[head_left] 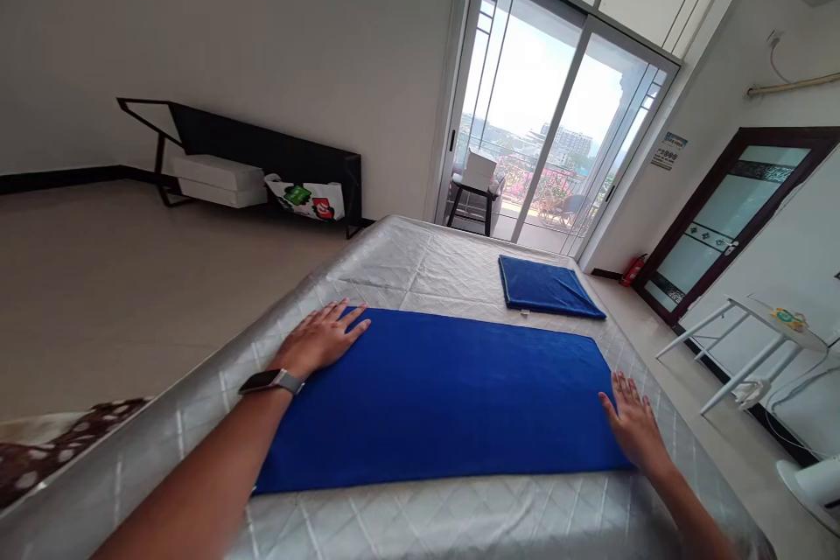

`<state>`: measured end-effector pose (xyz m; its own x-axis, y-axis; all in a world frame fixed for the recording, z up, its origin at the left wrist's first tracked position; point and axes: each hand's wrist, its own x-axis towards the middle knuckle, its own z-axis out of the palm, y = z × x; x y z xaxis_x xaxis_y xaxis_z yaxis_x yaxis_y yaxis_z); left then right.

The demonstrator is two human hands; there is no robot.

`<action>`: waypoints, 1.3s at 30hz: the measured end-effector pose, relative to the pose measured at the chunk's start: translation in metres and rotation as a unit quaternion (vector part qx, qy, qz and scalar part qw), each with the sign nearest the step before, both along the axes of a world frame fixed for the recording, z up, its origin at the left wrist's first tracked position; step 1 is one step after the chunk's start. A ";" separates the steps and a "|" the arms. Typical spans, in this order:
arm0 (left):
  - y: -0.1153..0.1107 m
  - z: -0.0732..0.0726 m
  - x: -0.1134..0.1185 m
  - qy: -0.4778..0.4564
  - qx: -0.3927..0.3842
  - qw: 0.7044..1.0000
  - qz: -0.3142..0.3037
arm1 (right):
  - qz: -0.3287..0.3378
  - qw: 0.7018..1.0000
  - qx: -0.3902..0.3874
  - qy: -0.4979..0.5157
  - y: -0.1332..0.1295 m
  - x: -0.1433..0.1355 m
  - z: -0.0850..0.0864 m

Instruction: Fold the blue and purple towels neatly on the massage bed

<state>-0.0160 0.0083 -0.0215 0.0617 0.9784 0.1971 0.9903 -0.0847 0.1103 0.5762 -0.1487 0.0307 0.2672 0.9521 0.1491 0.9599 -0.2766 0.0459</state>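
Here the blue cloth (446, 402) is lying flat right in front of me on the quilted mattress (407, 267), and its long axis is running left to right, hand to hand! Over at the left end, my left hand (321, 339) is resting palm down across the far corner, fingers a little apart, thumb pointing in over the blue, a watch (269, 381) showing just behind it. Across at the right end, my right hand (635, 422) is lying around the middle of the short edge, thumb standing well off and reaching in over the cloth, the other fingers lying loosely side by side at the border. Neither hand is pinching or gripping anything; both are lying flat. Which one is nearer, then? It's looking level: each is meeting its own end, only my left is sitting at a corner and my right is sitting partway down its edge. Beyond the far long side, a smaller folded blue cloth (548, 287) is lying nearer my right fingers than my left, and neither hand is touching it.
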 end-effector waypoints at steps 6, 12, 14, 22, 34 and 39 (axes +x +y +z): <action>0.000 0.004 0.001 0.017 -0.013 1.000 0.002 | 0.233 0.965 -0.081 0.093 0.024 -0.155 0.027; 0.000 0.002 0.002 0.028 -0.003 1.000 0.006 | 0.373 0.913 -0.082 0.145 0.045 -0.254 0.018; 0.000 0.000 0.000 0.028 -0.007 1.000 0.004 | 0.336 0.925 -0.102 0.149 0.062 -0.253 0.014; -0.004 0.007 0.004 0.000 -0.017 1.000 0.013 | 0.117 0.980 -0.136 0.082 0.114 -0.118 0.021; -0.003 0.000 0.000 -0.002 -0.015 1.000 0.008 | 0.026 0.992 -0.111 0.048 0.116 -0.006 0.009; -0.005 0.007 0.002 -0.001 -0.017 1.000 -0.009 | 0.000 0.995 -0.101 -0.021 0.116 -0.015 0.019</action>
